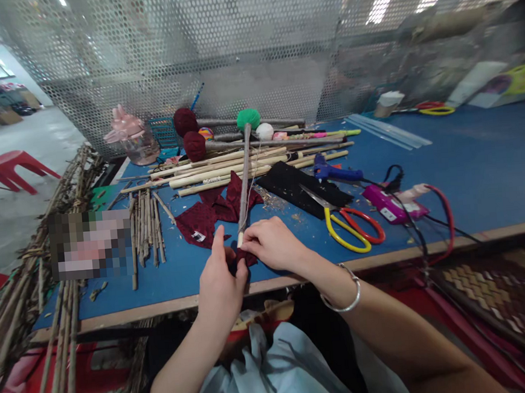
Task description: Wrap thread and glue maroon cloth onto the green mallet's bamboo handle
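Note:
A stick (246, 188) wrapped in grey, with a green ball (248, 119) at its far end, points away from me. Its pale near end carries a small dark red cloth piece (248, 257). My right hand (273, 244) is closed around this end, fingertips pinching the stick beside the cloth. From the other side my left hand (217, 279) holds the cloth near its thumb; the index finger points up, and its other fingers are partly hidden. More dark red cloth (196, 223) lies just beyond my hands. A loose thread (251, 185) runs along the stick.
Scissors (349, 229) lie right of my hands, beside black cloth (305, 187), a blue glue gun (335, 171) and a purple power strip (393, 204) with cables. Short twigs (145, 227) are at left, long wooden sticks (233, 167) behind. A perforated metal panel (231, 35) backs the blue table (479, 173).

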### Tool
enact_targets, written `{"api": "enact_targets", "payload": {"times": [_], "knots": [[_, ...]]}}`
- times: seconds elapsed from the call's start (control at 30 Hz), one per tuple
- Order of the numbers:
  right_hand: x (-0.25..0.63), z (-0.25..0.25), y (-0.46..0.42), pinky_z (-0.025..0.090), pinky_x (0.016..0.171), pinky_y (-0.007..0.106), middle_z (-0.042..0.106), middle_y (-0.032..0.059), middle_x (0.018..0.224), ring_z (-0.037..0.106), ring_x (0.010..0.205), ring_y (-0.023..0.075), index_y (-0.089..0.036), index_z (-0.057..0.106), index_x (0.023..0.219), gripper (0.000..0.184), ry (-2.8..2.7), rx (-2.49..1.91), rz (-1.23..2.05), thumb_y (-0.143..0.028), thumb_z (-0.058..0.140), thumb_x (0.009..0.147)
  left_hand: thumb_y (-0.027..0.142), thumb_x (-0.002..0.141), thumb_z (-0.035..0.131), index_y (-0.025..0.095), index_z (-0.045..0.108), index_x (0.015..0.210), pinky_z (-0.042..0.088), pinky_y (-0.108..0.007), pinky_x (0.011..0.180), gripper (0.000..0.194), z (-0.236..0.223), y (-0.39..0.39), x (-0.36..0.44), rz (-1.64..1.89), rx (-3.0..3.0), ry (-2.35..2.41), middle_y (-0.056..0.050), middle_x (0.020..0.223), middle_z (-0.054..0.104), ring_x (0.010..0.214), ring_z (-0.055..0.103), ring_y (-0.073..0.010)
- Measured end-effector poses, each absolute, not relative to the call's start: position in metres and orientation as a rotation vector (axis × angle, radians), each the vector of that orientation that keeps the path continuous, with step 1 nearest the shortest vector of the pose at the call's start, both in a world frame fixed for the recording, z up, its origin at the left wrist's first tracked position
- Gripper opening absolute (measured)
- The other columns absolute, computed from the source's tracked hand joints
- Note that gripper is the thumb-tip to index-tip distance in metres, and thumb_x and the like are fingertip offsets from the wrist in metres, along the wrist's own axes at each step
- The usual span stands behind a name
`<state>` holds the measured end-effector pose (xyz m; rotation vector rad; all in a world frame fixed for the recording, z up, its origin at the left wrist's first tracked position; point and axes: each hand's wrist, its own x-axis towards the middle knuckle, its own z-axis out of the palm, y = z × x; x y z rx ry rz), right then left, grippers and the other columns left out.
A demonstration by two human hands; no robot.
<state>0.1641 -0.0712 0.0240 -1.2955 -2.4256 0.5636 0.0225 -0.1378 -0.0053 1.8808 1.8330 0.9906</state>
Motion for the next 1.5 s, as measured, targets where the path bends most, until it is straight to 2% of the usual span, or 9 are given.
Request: {"api": "enact_targets", "payload": {"times": [0.13,0.27,0.4,0.6,0.87,0.97,1.13,1.27,1.5], "knots": [[0.178,0.028,-0.078,0.035,0.071,0.026,0.065,0.0034,0.080,0.056,0.077,0.0141,-0.018,0.064,0.080,0.020,-2.340,-1.204,0.612,-0.025,0.046,0.085,0.021,0.078,0.050,0.020,0.019,0.138,0.045,-0.028,0.074,0.068,-0.002,-0.138,0.020,1.003,1.871,1.767,-0.002,0.088,0.059,0.078,0.058,-0.0148],[0.192,0.024,-0.090,0.038,0.074,0.027,0.061,0.0037,0.087,0.052,0.082,0.0153,-0.018,0.060,0.094,0.018,-2.391,-1.013,0.632,-0.020,0.059,0.076,0.021,0.080,0.049,0.021,0.022,0.137,0.043,-0.029,0.081,0.063,-0.004,-0.141,0.018,1.074,1.883,1.711,-0.003,0.092,0.062,0.086,0.059,-0.0147],[0.191,0.010,-0.093,0.036,0.074,0.028,0.058,0.0040,0.083,0.050,0.082,0.0153,-0.019,0.063,0.087,0.010,-2.482,-0.960,0.490,-0.019,0.055,0.080,0.021,0.082,0.047,0.022,0.024,0.137,0.044,-0.028,0.081,0.059,-0.008,-0.143,0.018,1.054,1.962,1.679,-0.001,0.089,0.065,0.086,0.060,-0.0141],[0.185,0.007,-0.095,0.031,0.067,0.028,0.055,0.0047,0.076,0.045,0.073,0.0145,-0.017,0.062,0.084,0.018,-2.500,-0.907,0.258,-0.020,0.045,0.087,0.025,0.086,0.044,0.019,0.034,0.132,0.045,-0.028,0.081,0.047,-0.011,-0.143,0.013,1.014,2.167,1.629,-0.005,0.093,0.066,0.088,0.060,-0.0156],[0.167,0.013,-0.090,0.026,0.065,0.031,0.055,0.0057,0.079,0.043,0.075,0.0165,-0.018,0.061,0.088,0.018,-2.620,-0.717,-0.004,-0.020,0.043,0.087,0.026,0.080,0.052,0.019,0.020,0.136,0.047,-0.030,0.077,0.065,-0.012,-0.144,0.015,1.032,1.954,1.758,-0.006,0.095,0.065,0.089,0.062,-0.0182],[0.164,0.017,-0.085,0.028,0.066,0.030,0.056,0.0052,0.077,0.046,0.075,0.0162,-0.019,0.062,0.084,0.019,-2.615,-0.709,0.088,-0.021,0.044,0.087,0.024,0.078,0.053,0.020,0.014,0.138,0.047,-0.030,0.076,0.072,-0.010,-0.145,0.018,1.124,1.848,1.774,-0.006,0.097,0.063,0.086,0.062,-0.0170],[0.179,0.027,-0.080,0.035,0.076,0.030,0.059,0.0069,0.092,0.050,0.087,0.0175,-0.018,0.056,0.102,0.022,-2.332,-0.903,0.396,-0.015,0.045,0.083,0.018,0.072,0.057,0.024,0.004,0.140,0.047,-0.026,0.073,0.087,-0.003,-0.141,0.021,1.227,1.632,1.733,0.000,0.088,0.059,0.077,0.060,-0.0123],[0.185,0.024,-0.082,0.038,0.075,0.029,0.058,0.0041,0.084,0.051,0.082,0.0168,-0.018,0.058,0.093,0.018,-2.348,-0.972,0.555,-0.015,0.057,0.075,0.016,0.072,0.057,0.024,0.003,0.140,0.047,-0.024,0.069,0.087,0.004,-0.136,0.018,1.237,1.541,1.677,0.003,0.079,0.057,0.068,0.058,-0.0095],[0.163,0.015,-0.083,0.036,0.072,0.026,0.059,0.0025,0.079,0.052,0.078,0.0140,-0.018,0.061,0.082,0.005,-2.341,-1.009,0.590,-0.019,0.056,0.080,0.018,0.072,0.057,0.025,0.007,0.140,0.046,-0.022,0.063,0.085,0.006,-0.133,0.012,1.188,1.518,1.659,0.003,0.077,0.055,0.062,0.057,-0.0082]]}}
